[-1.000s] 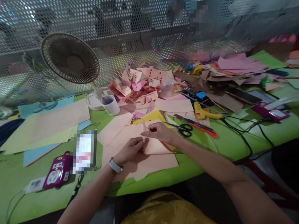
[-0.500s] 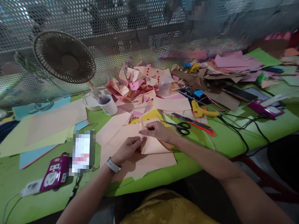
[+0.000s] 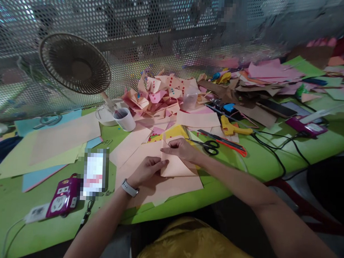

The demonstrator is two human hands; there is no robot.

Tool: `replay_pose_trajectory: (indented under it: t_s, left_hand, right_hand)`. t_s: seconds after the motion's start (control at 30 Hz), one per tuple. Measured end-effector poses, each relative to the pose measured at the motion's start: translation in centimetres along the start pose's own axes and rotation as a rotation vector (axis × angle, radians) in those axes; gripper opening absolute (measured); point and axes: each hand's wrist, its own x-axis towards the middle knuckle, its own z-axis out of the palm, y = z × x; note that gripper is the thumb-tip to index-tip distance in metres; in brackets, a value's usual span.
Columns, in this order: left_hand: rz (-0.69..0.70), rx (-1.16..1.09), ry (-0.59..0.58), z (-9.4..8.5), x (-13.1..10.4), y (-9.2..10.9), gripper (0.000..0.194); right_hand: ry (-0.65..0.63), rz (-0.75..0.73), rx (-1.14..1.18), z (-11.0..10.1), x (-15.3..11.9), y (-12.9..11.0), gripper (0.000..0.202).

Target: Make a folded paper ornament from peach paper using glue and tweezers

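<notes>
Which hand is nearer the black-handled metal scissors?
Right: the right hand is just left of the scissors; the left hand is farther left. Both touch the folded peach paper.

Place type: craft workshop, by all signs for paper goods.
Work surface: green worktop (image 3: 9, 191), far edge along a perforated metal screen (image 3: 153, 30).
Stock: coloured sheets (image 3: 67, 134) toward the left edge; stacked paper (image 3: 275, 72) toward the far right corner.
Cut pieces: paper heap (image 3: 159, 92) at the far edge's middle.
Hand tools: scissors (image 3: 204, 145), cutter (image 3: 239, 147), yellow glue gun (image 3: 231, 127).
Power: purple socket block (image 3: 62, 196) toward the near left corner.
</notes>
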Motion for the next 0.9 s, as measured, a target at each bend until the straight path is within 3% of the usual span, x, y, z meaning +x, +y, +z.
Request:
replay_pose_trajectory:
  t_s: [0.17, 0.27, 0.4, 0.5, 0.63, 0.77, 0.9]
  left_hand:
    - [0.070, 0.136, 0.036, -0.2, -0.4, 1.1, 0.050]
    - [0.163, 0.053, 0.194, -0.3, -0.4, 1.6, 0.049]
    - [0.356, -0.187, 0.449, -0.5, 0.3, 1.0, 0.041]
    - [0.402, -0.257, 0.543, -0.4, 0.9, 0.0, 0.038]
    - [0.383, -0.199, 0.551, 0.3, 1.3, -0.9, 0.036]
    - [0.374, -0.197, 0.506, 0.7, 1.2, -1.3, 0.036]
    - [0.365, -0.300, 0.481, 0.9, 1.3, -1.3, 0.036]
  right_hand:
    - [0.051, 0.146, 0.197, -0.1, 0.3, 0.5, 0.055]
    - [0.187, 0.273, 0.489, -0.8, 1.0, 1.3, 0.063]
    - [0.323, 0.169, 0.779, -1.2, 1.7, 1.9, 0.066]
    - [0.218, 0.044, 0.783, -0.1, 1.3, 2.0, 0.052]
    - [0.086, 0.109, 0.663, 2.0, 0.5, 2.6, 0.041]
    - [0.188, 0.198, 0.702, 2.9, 0.8, 3.8, 0.032]
    - [0.183, 0.208, 0.750, 2.6, 1.2, 4.0, 0.034]
